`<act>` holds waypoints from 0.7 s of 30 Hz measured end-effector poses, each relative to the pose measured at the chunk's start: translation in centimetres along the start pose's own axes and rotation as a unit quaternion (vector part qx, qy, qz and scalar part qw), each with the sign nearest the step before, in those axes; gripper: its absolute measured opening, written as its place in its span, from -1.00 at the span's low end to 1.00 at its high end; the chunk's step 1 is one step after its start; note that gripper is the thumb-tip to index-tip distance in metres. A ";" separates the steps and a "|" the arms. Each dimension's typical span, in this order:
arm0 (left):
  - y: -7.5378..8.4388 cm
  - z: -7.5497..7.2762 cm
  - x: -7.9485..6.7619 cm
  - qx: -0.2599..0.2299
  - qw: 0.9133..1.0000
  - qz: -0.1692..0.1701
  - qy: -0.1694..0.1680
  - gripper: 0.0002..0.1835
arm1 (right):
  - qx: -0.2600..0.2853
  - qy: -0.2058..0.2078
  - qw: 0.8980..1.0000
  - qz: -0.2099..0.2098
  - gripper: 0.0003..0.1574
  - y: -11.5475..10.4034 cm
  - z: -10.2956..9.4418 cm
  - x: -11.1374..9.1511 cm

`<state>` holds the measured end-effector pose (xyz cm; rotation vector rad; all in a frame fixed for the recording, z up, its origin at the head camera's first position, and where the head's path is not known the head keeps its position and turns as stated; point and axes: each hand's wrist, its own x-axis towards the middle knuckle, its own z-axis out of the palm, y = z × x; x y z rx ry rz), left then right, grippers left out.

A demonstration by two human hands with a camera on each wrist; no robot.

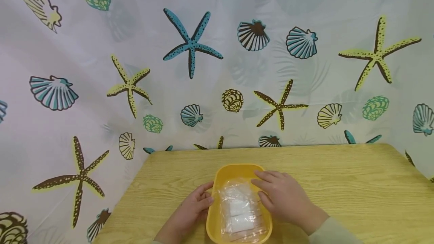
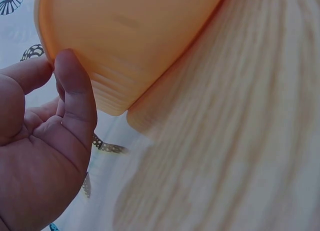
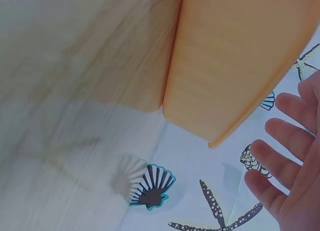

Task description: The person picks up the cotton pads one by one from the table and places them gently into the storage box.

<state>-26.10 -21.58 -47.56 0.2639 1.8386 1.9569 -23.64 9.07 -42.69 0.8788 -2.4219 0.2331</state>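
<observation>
A yellow plastic tray point(image 1: 237, 167) with rounded corners stands on the table, and clear plastic packaging point(image 1: 241, 210) with white rolls inside lies in it. At the tray's left wall, my left hand point(image 1: 191, 211) pinches the rim between thumb and fingers; the left wrist view shows the thumb point(image 2: 75, 91) at the rim. My right hand point(image 1: 285, 197) is over the tray's right rim, its fingers extended toward the inside. In the right wrist view those fingers point(image 3: 282, 163) are spread and hold nothing, beside the tray's outer wall point(image 3: 220, 66).
The wood-grain table point(image 1: 339, 183) extends to both sides of the tray. Behind it and at the sides hangs a white curtain point(image 1: 217, 86) printed with starfish and shells, meeting the table's back edge.
</observation>
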 end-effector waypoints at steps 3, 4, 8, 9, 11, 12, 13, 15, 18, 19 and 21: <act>-0.1 -0.1 -0.1 0.000 1.000 -0.004 0.003 -0.34 | 0.002 0.007 1.000 -0.002 -0.57 0.6 0.0 -0.3; -0.2 -0.1 -0.1 -0.001 1.000 -0.006 0.004 -0.34 | 0.004 0.007 1.000 -0.002 -0.57 0.8 0.0 -0.4; -0.3 -0.1 -0.2 0.004 1.000 -0.011 0.010 -0.34 | 0.006 0.001 1.000 0.009 -0.56 1.7 -0.2 -1.2; -0.2 0.0 -0.2 0.008 1.000 -0.011 0.014 -0.35 | 0.003 -0.003 1.000 0.015 -0.56 2.0 -0.3 -1.5; -0.1 0.0 -0.1 0.021 0.999 -0.011 0.023 -0.35 | -0.004 -0.008 1.000 0.027 -0.55 2.6 -0.5 -2.0; 0.0 0.0 -0.1 0.030 0.999 -0.010 0.030 -0.36 | -0.009 -0.009 0.999 0.032 -0.54 3.0 -0.6 -2.4; 0.1 0.0 0.0 0.040 0.998 -0.009 0.037 -0.36 | -0.012 -0.010 0.999 0.037 -0.54 3.3 -0.7 -2.7; 0.3 -0.1 0.0 0.064 0.997 -0.009 0.050 -0.35 | -0.020 -0.014 0.999 0.045 -0.53 4.0 -1.0 -3.3; 0.5 -0.3 -0.1 0.091 0.993 -0.007 0.072 -0.32 | -0.028 -0.022 0.998 0.057 -0.52 5.0 -1.4 -4.2; 0.6 -0.4 -0.2 0.102 0.991 -0.004 0.081 -0.31 | -0.029 -0.025 0.997 0.061 -0.51 5.3 -1.6 -4.6; 0.7 -0.7 -0.2 0.124 0.987 0.007 0.102 -0.29 | -0.034 -0.033 0.996 0.072 -0.51 6.0 -1.9 -5.3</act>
